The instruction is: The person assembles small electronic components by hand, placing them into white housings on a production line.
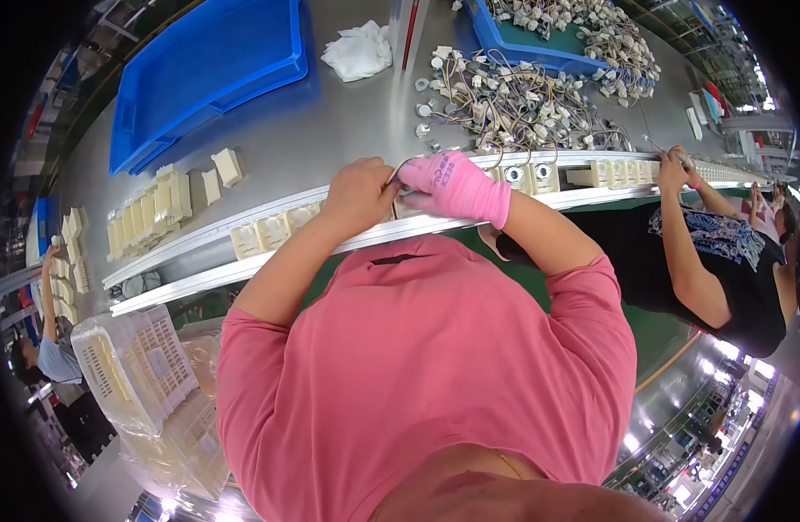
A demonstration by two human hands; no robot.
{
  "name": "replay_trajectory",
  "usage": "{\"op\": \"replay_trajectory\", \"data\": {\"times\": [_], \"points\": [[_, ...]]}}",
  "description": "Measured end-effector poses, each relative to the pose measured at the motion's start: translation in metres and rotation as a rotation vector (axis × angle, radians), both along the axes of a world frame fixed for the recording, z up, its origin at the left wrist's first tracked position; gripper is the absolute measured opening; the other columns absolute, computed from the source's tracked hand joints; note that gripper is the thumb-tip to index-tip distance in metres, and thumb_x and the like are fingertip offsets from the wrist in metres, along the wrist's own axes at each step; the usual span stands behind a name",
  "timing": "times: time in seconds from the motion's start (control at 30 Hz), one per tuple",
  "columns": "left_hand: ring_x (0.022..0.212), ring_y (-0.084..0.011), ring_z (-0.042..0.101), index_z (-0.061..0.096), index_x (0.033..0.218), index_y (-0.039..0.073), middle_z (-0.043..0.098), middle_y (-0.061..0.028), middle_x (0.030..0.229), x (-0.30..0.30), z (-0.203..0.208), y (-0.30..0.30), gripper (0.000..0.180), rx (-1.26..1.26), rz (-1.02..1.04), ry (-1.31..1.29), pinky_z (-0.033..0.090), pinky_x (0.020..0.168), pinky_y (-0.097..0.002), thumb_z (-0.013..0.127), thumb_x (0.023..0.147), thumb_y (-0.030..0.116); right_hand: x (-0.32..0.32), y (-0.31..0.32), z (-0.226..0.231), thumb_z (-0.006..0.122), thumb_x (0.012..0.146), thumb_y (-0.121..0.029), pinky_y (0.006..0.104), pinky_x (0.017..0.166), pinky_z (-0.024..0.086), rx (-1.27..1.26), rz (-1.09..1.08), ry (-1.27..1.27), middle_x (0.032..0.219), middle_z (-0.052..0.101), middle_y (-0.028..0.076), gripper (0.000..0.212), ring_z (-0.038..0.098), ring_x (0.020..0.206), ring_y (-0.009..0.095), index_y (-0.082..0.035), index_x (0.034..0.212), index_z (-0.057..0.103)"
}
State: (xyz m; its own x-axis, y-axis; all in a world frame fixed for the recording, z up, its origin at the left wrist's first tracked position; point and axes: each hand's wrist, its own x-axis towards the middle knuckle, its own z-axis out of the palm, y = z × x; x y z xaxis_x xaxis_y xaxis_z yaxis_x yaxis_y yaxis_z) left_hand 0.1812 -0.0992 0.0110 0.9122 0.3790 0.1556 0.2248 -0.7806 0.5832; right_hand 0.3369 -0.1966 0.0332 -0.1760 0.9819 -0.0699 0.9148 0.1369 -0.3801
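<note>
My bare left hand (358, 193) and my right hand (456, 184), in a pink glove, meet over the metal rail track (200, 237). A thin wire (401, 167) curves between them, its end pinched in my left fingers. My right fingers are closed against a small part that the glove mostly hides. Cream plastic housings (274, 233) stand in the track left of my hands. Right of my glove, more housings (530, 178) carry round grey-white parts with dark centres.
Beyond the track lie heaped wired connectors (526, 104), a blue tray (213, 74), a white cloth (359, 50) and rows of cream housings (152, 209). White baskets (139, 365) stand at lower left. A co-worker's hands (674, 170) work along the track at right.
</note>
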Motion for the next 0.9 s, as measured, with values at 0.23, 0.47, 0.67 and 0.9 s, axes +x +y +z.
{"op": "replay_trajectory", "data": {"times": [0.23,0.47,0.67,0.9], "points": [[0.076,-0.0269,0.047,0.055,0.067,0.005,0.046,-0.0084,0.075,-0.003,-0.002,-0.012,0.009,0.127,0.000,-0.108,0.039,0.064,-0.0382,0.060,0.070,0.012,0.003,-0.006,-0.002,0.054,0.077,-0.039,0.0372,0.060,0.044,-0.026,0.135,-0.204,0.081,0.057,0.008,0.032,0.059,0.070,0.026,-0.009,0.089,0.052],[0.080,-0.0274,0.047,0.053,0.079,0.005,0.048,-0.0084,0.079,-0.002,-0.010,-0.021,0.012,0.042,0.073,-0.111,0.037,0.069,-0.0377,0.059,0.069,0.008,-0.004,-0.017,-0.016,0.059,0.074,-0.029,0.0366,0.062,0.042,0.330,0.109,-0.170,0.084,0.055,0.006,0.024,0.055,0.075,0.023,-0.010,0.087,0.054],[0.084,-0.0286,0.046,0.049,0.083,0.005,0.048,-0.0100,0.085,-0.003,-0.010,-0.027,0.017,0.039,0.116,-0.157,0.035,0.072,-0.0378,0.057,0.068,0.007,-0.029,-0.033,-0.028,0.059,0.072,-0.021,0.0356,0.064,0.041,0.487,-0.146,-0.068,0.084,0.054,0.007,0.022,0.053,0.078,0.024,-0.009,0.090,0.057],[0.085,-0.0292,0.046,0.053,0.087,0.004,0.048,-0.0109,0.086,0.000,-0.013,-0.027,0.018,0.065,0.147,-0.124,0.037,0.074,-0.0388,0.057,0.069,0.007,-0.015,-0.016,-0.007,0.056,0.072,-0.013,0.0434,0.083,0.036,0.414,-0.228,0.242,0.093,0.053,0.011,0.030,0.051,0.089,0.031,-0.007,0.101,0.054]]}}
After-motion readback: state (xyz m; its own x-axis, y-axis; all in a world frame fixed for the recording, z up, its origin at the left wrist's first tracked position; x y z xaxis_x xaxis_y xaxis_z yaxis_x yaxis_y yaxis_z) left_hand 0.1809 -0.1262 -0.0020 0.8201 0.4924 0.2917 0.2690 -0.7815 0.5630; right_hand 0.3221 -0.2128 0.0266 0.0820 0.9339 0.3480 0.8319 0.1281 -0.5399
